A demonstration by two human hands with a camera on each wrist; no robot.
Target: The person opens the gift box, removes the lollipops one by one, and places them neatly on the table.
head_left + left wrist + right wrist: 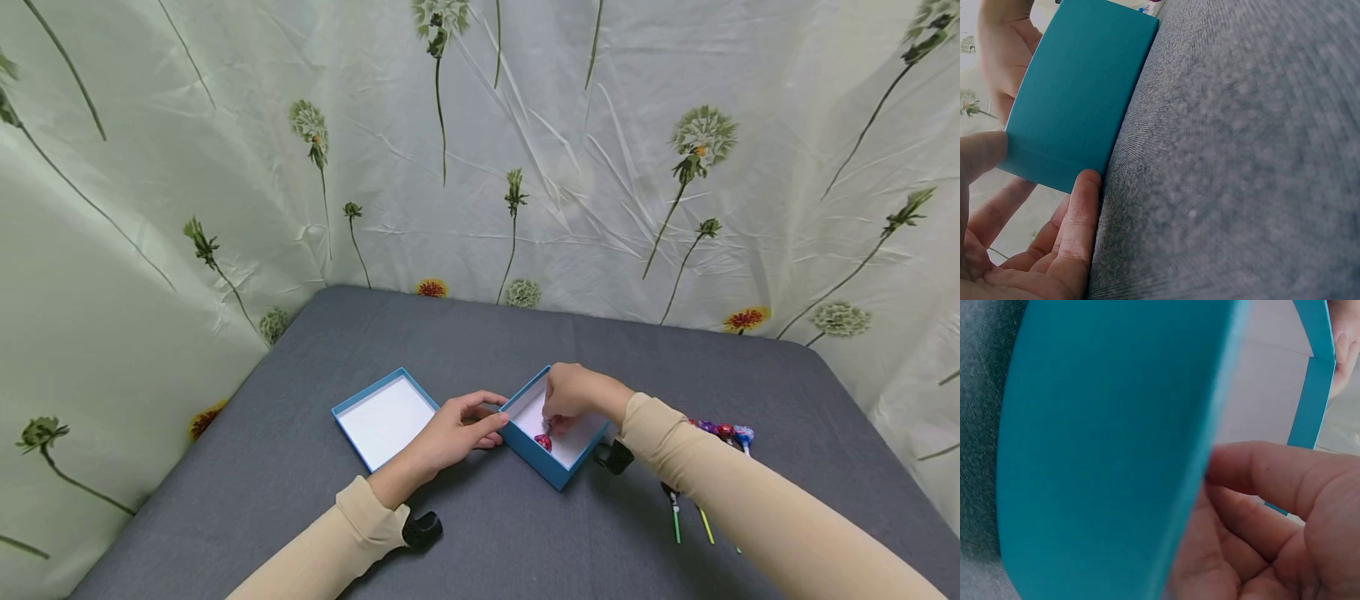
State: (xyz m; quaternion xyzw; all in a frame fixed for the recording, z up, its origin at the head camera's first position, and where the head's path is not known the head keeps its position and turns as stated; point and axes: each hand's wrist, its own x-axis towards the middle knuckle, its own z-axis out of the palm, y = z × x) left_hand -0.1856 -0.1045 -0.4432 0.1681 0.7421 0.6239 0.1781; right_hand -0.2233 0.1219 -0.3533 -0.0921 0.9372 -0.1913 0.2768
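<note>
The blue box with a white inside stands on the table, its top uncovered. My left hand holds the box at its left corner; in the left wrist view the thumb and a fingertip touch its blue wall. My right hand reaches down inside the box and pinches the stick end of a lollipop with a shiny red-pink wrapper. In the right wrist view the box wall hides the lollipop and the fingertips.
The box's lid, white inside with blue edges, lies left of the box, partly behind my left hand. Several wrapped lollipops lie on the grey table at the right, partly covered by my right sleeve. A flower-print curtain hangs behind.
</note>
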